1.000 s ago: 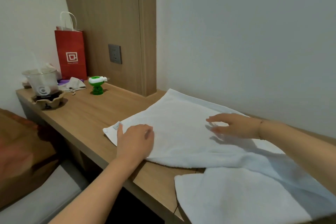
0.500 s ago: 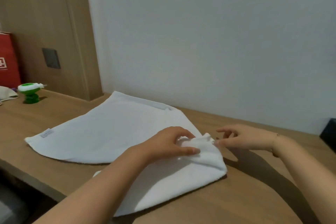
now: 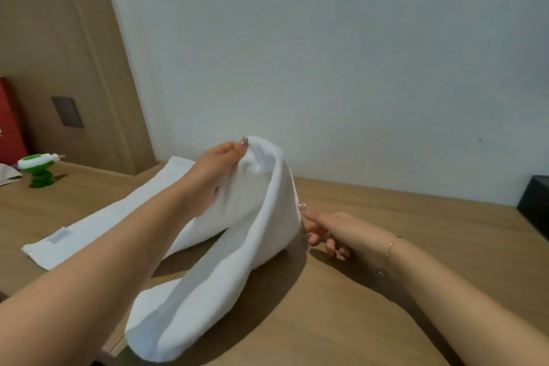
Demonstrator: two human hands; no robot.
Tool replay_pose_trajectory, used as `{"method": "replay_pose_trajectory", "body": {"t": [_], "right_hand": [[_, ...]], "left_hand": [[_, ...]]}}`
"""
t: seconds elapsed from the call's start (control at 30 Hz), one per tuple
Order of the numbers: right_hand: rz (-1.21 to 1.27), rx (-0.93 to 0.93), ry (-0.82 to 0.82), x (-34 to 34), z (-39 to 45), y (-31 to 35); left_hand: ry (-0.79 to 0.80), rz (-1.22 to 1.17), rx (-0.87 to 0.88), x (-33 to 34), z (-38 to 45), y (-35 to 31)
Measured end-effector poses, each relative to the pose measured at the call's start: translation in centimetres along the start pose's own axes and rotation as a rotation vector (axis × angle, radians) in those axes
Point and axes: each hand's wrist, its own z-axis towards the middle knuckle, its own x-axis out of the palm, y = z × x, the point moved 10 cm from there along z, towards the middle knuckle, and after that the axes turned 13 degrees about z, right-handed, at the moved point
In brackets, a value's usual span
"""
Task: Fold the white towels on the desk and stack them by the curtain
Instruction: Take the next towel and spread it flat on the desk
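The wooden desk (image 3: 371, 291) is running along a white wall (image 3: 326, 53) w/ a wood panel (image 3: 59, 38) at the left, and the white towel (image 3: 237, 232) is lying across the desk's middle: its left part is resting flat, w/ a small sewn tag (image 3: 60, 236) near the left corner whose print is too small to read, while its right part is being lifted into a peak that is draping down toward the near edge. The left hand (image 3: 214, 169) is pinching the towel's top at that peak, thumb and fingers closed on the fabric, held up off the desk. The right hand (image 3: 329, 232) is sitting low at the towel's right edge, forefinger touching the cloth; other fingers are loosely curled under, and whether they are gripping any fabric I cannot tell. A thin bracelet (image 3: 387, 249) is hanging on the right wrist. At far left a red bag (image 3: 10, 122) is standing against the panel, mostly cut off by the frame; contents not visible. Beside it a green-and-white plastic gadget (image 3: 38, 169) is sitting upright on the desk, no readable label. A dark wall plate (image 3: 67, 112) is showing on the panel. A black object (image 3: 534, 205) is peeking in at the right edge.
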Motion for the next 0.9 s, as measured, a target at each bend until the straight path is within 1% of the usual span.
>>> {"method": "replay_pose_trajectory", "body": {"t": [0.1, 0.2, 0.27, 0.33, 0.43, 0.5, 0.57, 0.63, 0.7, 0.77, 0.8, 0.9], "right_hand": [[0.01, -0.003, 0.077, 2.2, -0.2, 0.1], [0.01, -0.046, 0.098, 3.9, -0.6, 0.5], [0.025, -0.101, 0.065, 4.3, -0.7, 0.8], [0.087, -0.149, 0.009, 3.8, -0.7, 1.5], [0.267, -0.23, -0.142, 1.0, -0.8, 2.6], [0.343, -0.314, -0.264, -2.0, -1.1, 3.3], [0.35, -0.382, -0.403, -5.4, -1.4, 3.7], [0.449, -0.434, -0.504, -8.4, -2.0, 4.0], [0.555, -0.508, -0.572, -10.8, -3.3, 4.6], [0.597, -0.599, -0.594, -12.3, -5.1, 5.3], [0.594, -0.637, -0.573, -12.5, -6.0, 5.6], [0.522, -0.629, -0.425, -11.2, -7.6, 4.7]], "left_hand": [[-0.046, -0.117, -0.109, -1.3, 0.7, 0.5], [0.022, -0.202, -0.117, -1.8, 0.1, 0.5], [0.05, -0.216, -0.112, -2.3, -0.5, 0.7], [0.041, -0.222, -0.103, -3.2, -0.9, 1.0], [-0.002, -0.196, -0.09, -4.7, -1.6, 1.4], [-0.038, -0.122, -0.075, -5.6, -2.2, 1.8], [-0.011, -0.057, -0.04, -5.6, -3.0, 1.8], [0.03, 0.026, 0.003, -5.2, -3.8, 1.3], [0.042, 0.223, 0.085, -4.6, -4.7, 0.5], [0.063, 0.442, 0.188, -3.3, -6.1, -0.2], [0.12, 0.517, 0.212, -2.1, -6.7, 0.0], [0.318, 0.75, 0.204, 1.1, -8.8, 1.8]]}}
